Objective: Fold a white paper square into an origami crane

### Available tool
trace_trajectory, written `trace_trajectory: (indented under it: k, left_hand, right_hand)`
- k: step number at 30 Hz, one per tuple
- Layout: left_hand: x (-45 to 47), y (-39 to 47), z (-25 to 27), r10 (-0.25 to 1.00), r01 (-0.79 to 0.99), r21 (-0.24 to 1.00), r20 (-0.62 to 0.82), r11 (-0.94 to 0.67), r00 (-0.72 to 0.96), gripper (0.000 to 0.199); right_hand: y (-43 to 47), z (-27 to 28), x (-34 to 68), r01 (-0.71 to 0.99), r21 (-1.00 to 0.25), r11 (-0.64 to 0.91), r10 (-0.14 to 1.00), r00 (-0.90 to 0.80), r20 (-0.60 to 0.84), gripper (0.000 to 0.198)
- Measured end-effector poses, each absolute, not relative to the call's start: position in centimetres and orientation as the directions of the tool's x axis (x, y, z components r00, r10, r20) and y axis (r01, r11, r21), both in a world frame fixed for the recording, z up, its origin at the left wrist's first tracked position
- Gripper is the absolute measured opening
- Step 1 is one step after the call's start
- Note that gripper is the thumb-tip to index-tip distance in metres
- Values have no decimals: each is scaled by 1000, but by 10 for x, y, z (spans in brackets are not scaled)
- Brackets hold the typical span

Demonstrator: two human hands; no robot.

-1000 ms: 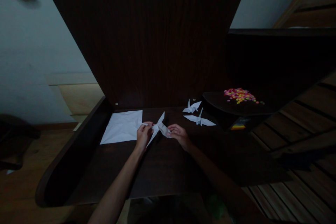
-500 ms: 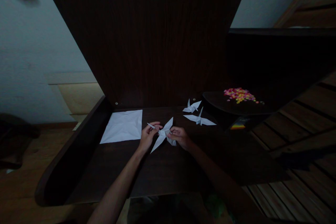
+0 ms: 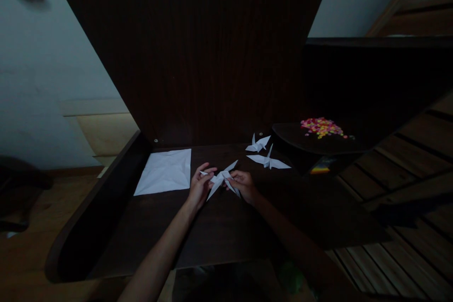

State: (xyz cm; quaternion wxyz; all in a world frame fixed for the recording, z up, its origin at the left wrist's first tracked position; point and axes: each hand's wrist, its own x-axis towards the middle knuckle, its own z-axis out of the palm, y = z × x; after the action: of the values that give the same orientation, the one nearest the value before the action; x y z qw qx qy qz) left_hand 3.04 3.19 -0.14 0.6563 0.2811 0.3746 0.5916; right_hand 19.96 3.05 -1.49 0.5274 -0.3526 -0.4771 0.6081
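Between my two hands, above the dark desk, is a white origami crane (image 3: 221, 178) with its wings spread. My left hand (image 3: 200, 185) pinches a narrow point on its left side. On the other side, my right hand (image 3: 244, 185) has thumb and fingers closed on the folded paper. Two finished-looking paper cranes lie behind my right hand: one crane (image 3: 269, 161) with wings stretched wide, and a second crane (image 3: 259, 143) just beyond it. A creased square sheet of white paper (image 3: 164, 171) lies flat to the left of my left hand.
A raised rounded shelf (image 3: 288, 138) at the right bears a heap of small pink, red and yellow pieces (image 3: 322, 127). Below it shows a rainbow-coloured patch (image 3: 320, 170). A tall dark panel (image 3: 212, 56) backs the desk, and a raised side board (image 3: 95, 212) borders its left.
The crane in my hands has tilted, and its wings now look narrower and more drawn up. Both hands keep hold of it. The view has shifted slightly.
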Motion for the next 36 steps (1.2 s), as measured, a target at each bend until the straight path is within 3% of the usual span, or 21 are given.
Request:
trace_trajectory:
  k: [7,16,24,30,36]
  left_hand:
    - [31,30,-7,979,-569,800,-197,189,48,53]
    - [36,27,-7,981,-440,878,-150,189,123,31]
    - [40,20,-3,997,-239,971,-9,27,75,21]
    - [42,15,1,991,-163,986,65,-45,118,33]
    - [45,15,1,979,-28,981,193,-192,60,33]
  right_hand:
    - [35,-23,196,-364,-930,50,992,-94,90,32]
    - [39,-21,202,-421,-907,5,997,-70,38,28]
    - [35,-16,200,-401,-916,-1,999,-46,19,30]
    - [33,-15,195,-342,-939,40,999,20,35,29]
    - [30,-14,192,-261,-962,82,997,33,76,23]
